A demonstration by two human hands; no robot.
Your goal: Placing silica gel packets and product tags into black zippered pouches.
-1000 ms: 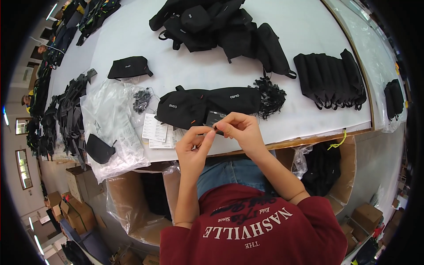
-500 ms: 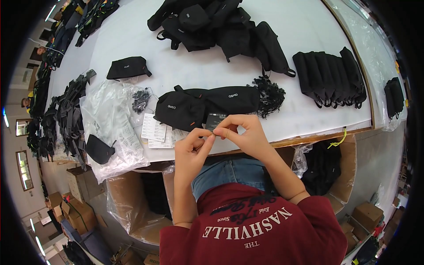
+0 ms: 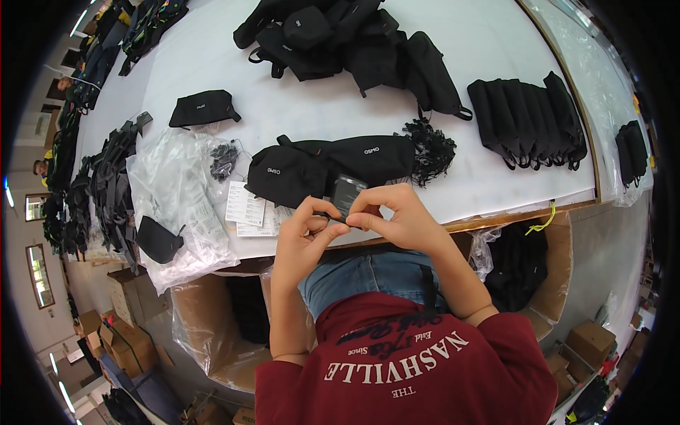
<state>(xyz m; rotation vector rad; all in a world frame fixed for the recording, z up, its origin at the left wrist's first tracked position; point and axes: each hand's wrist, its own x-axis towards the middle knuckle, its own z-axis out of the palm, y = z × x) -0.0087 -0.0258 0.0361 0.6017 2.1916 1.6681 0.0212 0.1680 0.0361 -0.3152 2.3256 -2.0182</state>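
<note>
Head view: where's our black tag [image 3: 347,191]?

Near side of the long black pouch [image 3: 374,158]; long axis runs from our grip toward the pouch.

Grips?

Left hand [image 3: 306,232] and right hand [image 3: 393,218] both pinched closed, on a thin dark strip [image 3: 326,214] as far as we can tell. Right's nearer the tag.

Two hands (one left [image 3: 299,237], one right [image 3: 400,216]) have one dark strip [image 3: 329,215] and one dark tag [image 3: 347,191] between or beside them. Directly beyond are two black pouches [image 3: 283,185], with two bunches of black cord [image 3: 429,153], two lone pouches [image 3: 204,109] to the left, and one pouch heap [image 3: 340,46]. Overlapping white cards [image 3: 244,205] number at least two; one yellow tie [image 3: 541,221] hangs at the right.
</note>
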